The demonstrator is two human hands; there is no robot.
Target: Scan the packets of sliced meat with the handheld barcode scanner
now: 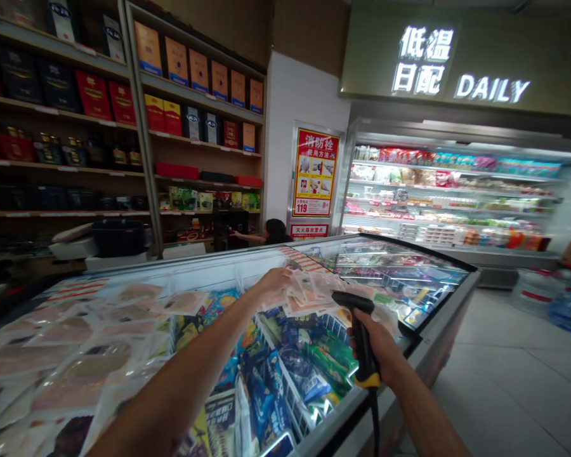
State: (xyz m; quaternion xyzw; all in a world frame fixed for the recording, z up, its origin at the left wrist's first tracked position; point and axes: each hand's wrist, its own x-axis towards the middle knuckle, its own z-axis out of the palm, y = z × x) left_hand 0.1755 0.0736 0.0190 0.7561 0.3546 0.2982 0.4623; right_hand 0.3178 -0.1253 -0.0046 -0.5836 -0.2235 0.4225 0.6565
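Observation:
My right hand (pixel 378 346) is wrapped round a black barcode scanner (pixel 364 336) with a yellow band at its base. A black cable runs down from the scanner, whose head points left over the chest freezer. My left hand (pixel 275 284) reaches to the far side of the freezer, fingers bent onto the edge of a pile of flat clear packets (pixel 314 289). Its fingertips are blurred, but they appear to grip one packet. More flat packets with pinkish contents (pixel 83 362) lie spread over the left part of the freezer.
Wire baskets in the freezer hold blue and green bags (pixel 299 368). A glass lid (pixel 390 273) covers the right part. Behind, a person (pixel 276 231) is low by shelves of boxes (pixel 197 70). A refrigerated display (pixel 447 203) stands back right, with water bottles (pixel 568 311) on the floor.

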